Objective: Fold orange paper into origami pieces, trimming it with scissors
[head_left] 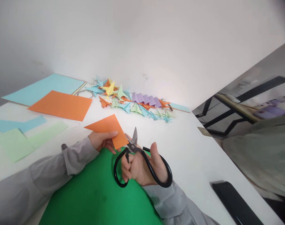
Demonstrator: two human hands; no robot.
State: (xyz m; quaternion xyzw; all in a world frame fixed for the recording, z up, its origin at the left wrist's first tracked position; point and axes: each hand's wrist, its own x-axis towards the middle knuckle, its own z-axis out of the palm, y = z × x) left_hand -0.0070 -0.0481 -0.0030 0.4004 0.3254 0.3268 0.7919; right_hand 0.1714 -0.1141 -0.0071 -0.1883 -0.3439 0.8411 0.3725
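Note:
My left hand [102, 140] pinches a folded piece of orange paper [109, 126] between thumb and fingers. My right hand [144, 170] is wrapped through the black looped handles of a pair of scissors [133, 147]. The scissors' blades are spread apart and point upward. One blade is at the lower right corner of the orange paper and partly hidden behind it; whether it touches the paper I cannot tell. Both hands are above a green surface [97, 193] at the near edge of the white table [180, 150].
Folded paper cranes [109, 89] and a pleated purple strip [146, 99] lie along the wall. To the left are an orange sheet [62, 104], blue sheets [44, 89] and green paper pieces [18, 145]. A black phone-like object [236, 201] lies at right, near a person's clothing [259, 156].

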